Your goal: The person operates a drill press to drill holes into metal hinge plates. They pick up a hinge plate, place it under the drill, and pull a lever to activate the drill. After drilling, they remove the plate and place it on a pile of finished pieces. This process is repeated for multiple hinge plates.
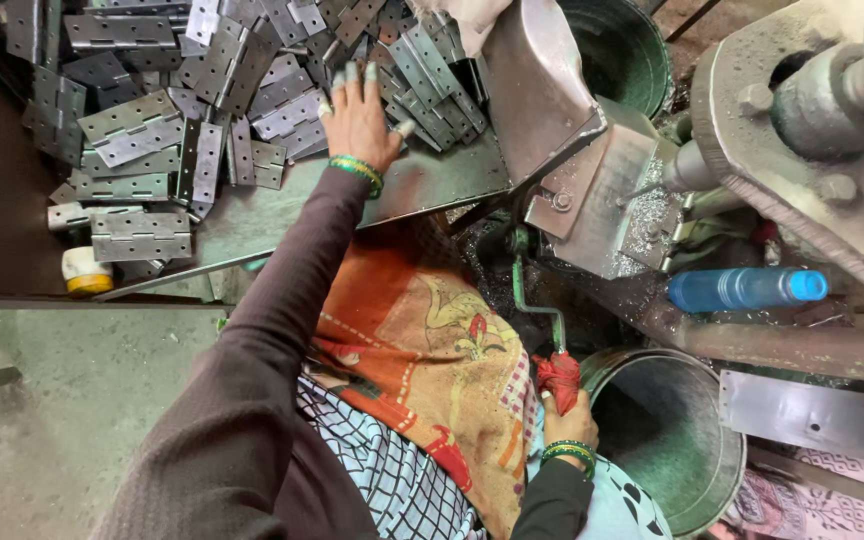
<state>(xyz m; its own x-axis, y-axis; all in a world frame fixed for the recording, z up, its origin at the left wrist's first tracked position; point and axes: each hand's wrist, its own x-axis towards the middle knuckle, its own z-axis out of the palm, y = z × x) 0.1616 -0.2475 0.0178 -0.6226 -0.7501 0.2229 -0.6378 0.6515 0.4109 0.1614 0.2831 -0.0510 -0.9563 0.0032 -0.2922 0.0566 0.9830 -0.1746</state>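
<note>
My left hand (360, 118) reaches out flat over a heap of grey metal hinges (202, 90) on a metal tray (252, 225), fingers spread and resting on the hinges, with a green bangle at the wrist. My right hand (568, 420) is closed around the red cloth-wrapped grip (558, 378) of a green machine lever (527, 290) near my lap. An orange patterned cloth (422, 360) covers my knees.
A grey machine body (812, 130) with a metal chute (537, 85) stands at right. A blue plastic bottle (742, 288) lies on it. One metal bucket (667, 430) sits beside my right hand, another (617, 50) at top. A small yellow-capped container (84, 270) rests at left.
</note>
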